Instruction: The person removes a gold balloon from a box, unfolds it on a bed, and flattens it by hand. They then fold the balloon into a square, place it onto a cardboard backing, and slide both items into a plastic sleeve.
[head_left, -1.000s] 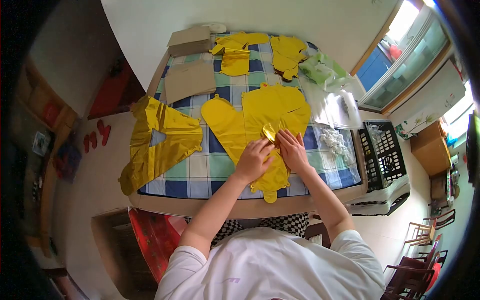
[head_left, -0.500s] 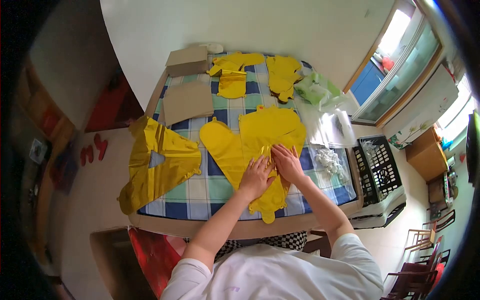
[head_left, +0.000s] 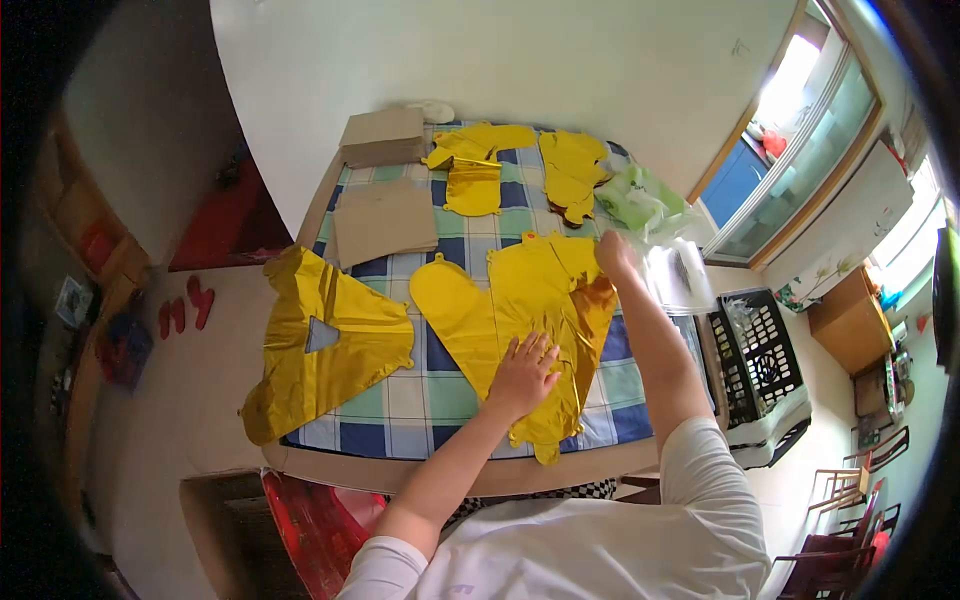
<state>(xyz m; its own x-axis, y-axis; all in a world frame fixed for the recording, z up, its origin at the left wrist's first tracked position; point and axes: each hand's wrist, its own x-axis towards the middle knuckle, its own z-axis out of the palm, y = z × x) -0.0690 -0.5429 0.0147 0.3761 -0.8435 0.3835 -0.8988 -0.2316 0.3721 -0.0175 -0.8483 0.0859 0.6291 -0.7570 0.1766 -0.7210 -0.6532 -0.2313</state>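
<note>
1. Shirt (head_left: 600, 550), white, fills the bottom centre of the frame in front of me, both arms reaching up from it.
2. The left hand (head_left: 525, 378) lies palm down just below the centre, fingers a little spread, pressing on a gold foil sheet (head_left: 524, 282) without gripping.
3. That sheet spreads over the middle of the frame on a checked cloth (head_left: 450, 382), wrinkled, its right side lifted in folds.
4. The right hand (head_left: 617, 258), right of centre, is curled with its fingers drawn together, pinching the sheet's upper right edge.
5. Left of the sheet, apart from it, lies a foil piece (head_left: 345, 368) with a hole.
6. Over at the right stand a black crate (head_left: 757, 345) and, beside the cloth's edge, clear plastic sleeves (head_left: 682, 280).
7. Farther off, upper left of centre, I see stacked cardboard (head_left: 385, 222); more foil (head_left: 473, 188) lies at upper centre, with a green-and-white bag (head_left: 640, 200) to its right.
</note>
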